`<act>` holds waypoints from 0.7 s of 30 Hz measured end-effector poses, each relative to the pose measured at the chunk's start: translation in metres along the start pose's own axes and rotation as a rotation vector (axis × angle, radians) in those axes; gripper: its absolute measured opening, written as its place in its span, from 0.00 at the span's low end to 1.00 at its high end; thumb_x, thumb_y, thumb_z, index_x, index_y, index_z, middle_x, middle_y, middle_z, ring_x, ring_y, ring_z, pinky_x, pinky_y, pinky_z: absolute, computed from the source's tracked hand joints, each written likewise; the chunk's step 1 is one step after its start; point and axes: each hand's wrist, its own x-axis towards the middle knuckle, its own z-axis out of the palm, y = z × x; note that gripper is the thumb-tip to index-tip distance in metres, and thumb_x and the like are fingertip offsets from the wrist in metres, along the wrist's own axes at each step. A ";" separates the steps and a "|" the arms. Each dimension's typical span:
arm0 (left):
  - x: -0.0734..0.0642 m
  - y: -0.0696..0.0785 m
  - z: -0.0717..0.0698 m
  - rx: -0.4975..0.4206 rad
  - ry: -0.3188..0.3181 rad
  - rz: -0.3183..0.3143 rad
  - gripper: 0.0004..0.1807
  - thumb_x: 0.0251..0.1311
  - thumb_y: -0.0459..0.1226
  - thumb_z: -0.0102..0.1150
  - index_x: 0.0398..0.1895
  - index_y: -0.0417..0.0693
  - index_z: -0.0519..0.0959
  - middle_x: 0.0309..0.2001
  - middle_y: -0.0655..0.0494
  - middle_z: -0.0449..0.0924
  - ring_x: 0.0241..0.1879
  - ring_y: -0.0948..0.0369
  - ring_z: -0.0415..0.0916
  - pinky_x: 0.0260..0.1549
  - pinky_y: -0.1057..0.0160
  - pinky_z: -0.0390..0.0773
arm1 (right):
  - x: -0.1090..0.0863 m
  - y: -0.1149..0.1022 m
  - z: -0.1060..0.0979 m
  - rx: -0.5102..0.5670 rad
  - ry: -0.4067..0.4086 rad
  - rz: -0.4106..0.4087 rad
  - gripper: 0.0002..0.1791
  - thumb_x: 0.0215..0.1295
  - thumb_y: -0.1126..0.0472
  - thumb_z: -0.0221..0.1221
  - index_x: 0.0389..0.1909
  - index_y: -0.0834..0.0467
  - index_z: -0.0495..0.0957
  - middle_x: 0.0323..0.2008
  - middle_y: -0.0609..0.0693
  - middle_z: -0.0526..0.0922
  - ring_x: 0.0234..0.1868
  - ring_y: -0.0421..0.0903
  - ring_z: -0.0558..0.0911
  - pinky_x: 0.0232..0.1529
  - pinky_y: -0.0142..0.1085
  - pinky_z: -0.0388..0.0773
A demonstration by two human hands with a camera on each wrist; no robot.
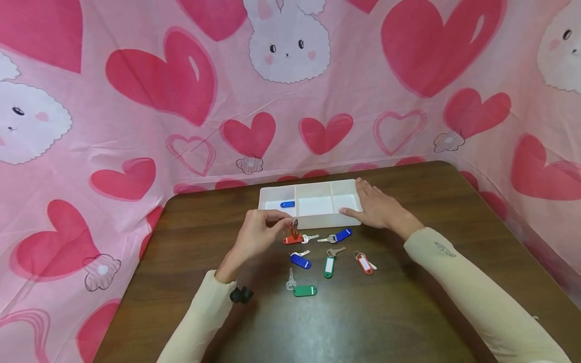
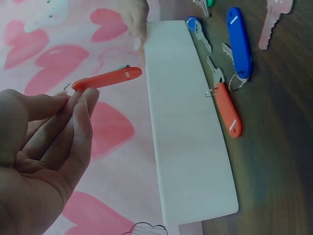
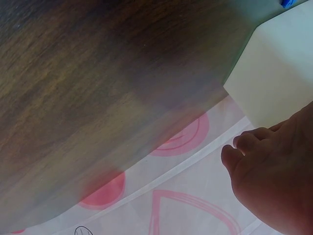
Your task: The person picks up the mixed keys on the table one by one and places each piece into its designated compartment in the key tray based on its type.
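Observation:
My left hand (image 1: 258,233) pinches a red key tag (image 2: 107,78) by its ring end, with its key partly hidden. It is above the table, just in front of the white divided tray (image 1: 313,222). A blue key tag (image 1: 287,204) lies in the tray's left compartment. On the tray's right end rests my right hand (image 1: 379,205), fingers extended along the side and thumb over the front rim. Below the left hand lies another red tag (image 1: 292,240) with a key (image 1: 310,238). Close to it are a blue tag (image 1: 343,235) and a second blue tag (image 1: 300,261).
Nearer the front of the brown table (image 1: 363,322) lie a green tag (image 1: 329,267), a red-framed tag (image 1: 364,263) and another green tag (image 1: 305,291), each with a key. A pink heart-patterned cloth (image 1: 281,101) hangs behind the table.

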 end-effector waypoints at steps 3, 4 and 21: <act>0.004 0.001 -0.001 -0.016 0.002 -0.013 0.08 0.67 0.36 0.70 0.46 0.47 0.92 0.40 0.53 0.93 0.36 0.61 0.91 0.36 0.68 0.89 | -0.001 0.001 0.000 0.005 0.000 0.000 0.67 0.67 0.18 0.45 0.83 0.68 0.37 0.85 0.67 0.43 0.86 0.64 0.46 0.85 0.57 0.49; 0.006 0.001 -0.001 -0.018 0.002 -0.019 0.07 0.67 0.36 0.70 0.45 0.47 0.92 0.40 0.53 0.93 0.37 0.61 0.92 0.37 0.67 0.89 | -0.001 0.001 0.000 0.007 -0.002 0.001 0.67 0.67 0.18 0.45 0.83 0.68 0.37 0.85 0.66 0.43 0.86 0.64 0.46 0.85 0.57 0.49; 0.031 0.004 0.001 0.004 0.005 0.009 0.08 0.68 0.37 0.70 0.44 0.45 0.92 0.37 0.52 0.93 0.35 0.58 0.92 0.38 0.64 0.90 | -0.001 0.000 -0.001 0.007 -0.003 0.001 0.68 0.66 0.18 0.45 0.84 0.67 0.37 0.85 0.66 0.43 0.86 0.65 0.46 0.84 0.58 0.49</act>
